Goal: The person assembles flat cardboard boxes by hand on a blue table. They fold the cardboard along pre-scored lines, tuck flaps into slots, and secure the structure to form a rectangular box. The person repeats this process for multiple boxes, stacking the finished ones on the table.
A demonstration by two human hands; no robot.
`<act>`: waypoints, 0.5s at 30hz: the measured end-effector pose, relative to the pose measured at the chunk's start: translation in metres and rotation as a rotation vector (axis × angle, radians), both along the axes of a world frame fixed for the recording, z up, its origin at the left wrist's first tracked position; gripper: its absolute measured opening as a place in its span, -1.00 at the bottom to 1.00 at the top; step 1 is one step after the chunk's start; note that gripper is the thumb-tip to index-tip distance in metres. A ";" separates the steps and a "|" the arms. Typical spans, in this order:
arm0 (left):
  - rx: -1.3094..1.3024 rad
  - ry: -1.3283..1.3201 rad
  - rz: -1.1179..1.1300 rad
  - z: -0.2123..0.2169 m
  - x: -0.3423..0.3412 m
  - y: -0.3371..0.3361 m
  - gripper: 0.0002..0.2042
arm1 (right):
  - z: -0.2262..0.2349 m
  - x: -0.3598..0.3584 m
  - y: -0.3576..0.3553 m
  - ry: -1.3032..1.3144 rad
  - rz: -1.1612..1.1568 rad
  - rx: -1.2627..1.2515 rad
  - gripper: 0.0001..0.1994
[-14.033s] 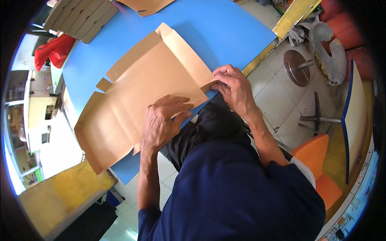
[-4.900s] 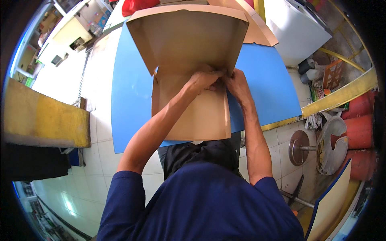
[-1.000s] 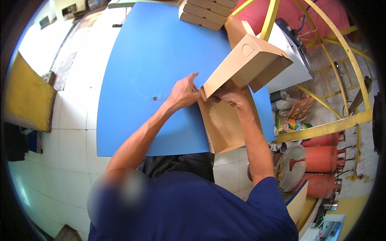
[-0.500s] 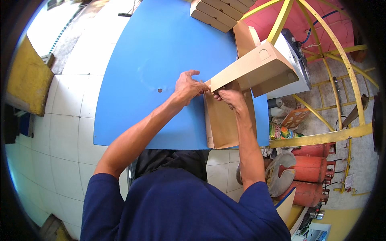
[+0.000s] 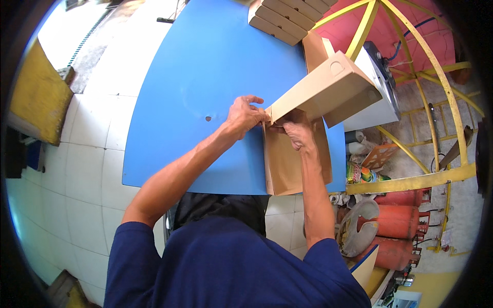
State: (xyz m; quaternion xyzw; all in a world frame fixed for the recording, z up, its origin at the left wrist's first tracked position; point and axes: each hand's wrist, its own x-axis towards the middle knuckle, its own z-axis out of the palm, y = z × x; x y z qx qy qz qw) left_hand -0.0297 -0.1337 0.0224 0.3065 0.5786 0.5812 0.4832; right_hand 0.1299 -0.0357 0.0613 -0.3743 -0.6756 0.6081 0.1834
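**Cardboard box raised at the table's right edge**

Raised slightly further than half a second before, the cardboard box (image 5: 328,90) was tilted up over the right edge of the blue table (image 5: 205,77). Its near corner was pinched by the left hand (image 5: 245,114), while its lower panel was gripped by the right hand (image 5: 297,132). Stacked flat boxes (image 5: 287,18) were seen at the far edge.

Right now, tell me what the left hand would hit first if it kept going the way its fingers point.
The left hand points right, at the raised cardboard box lid it already touches at the corner. That lid comes first; depth is hard to judge.
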 end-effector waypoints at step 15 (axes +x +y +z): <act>-0.029 0.142 -0.205 0.020 -0.010 -0.003 -0.45 | -0.079 0.028 0.053 -0.156 -0.005 0.142 -0.85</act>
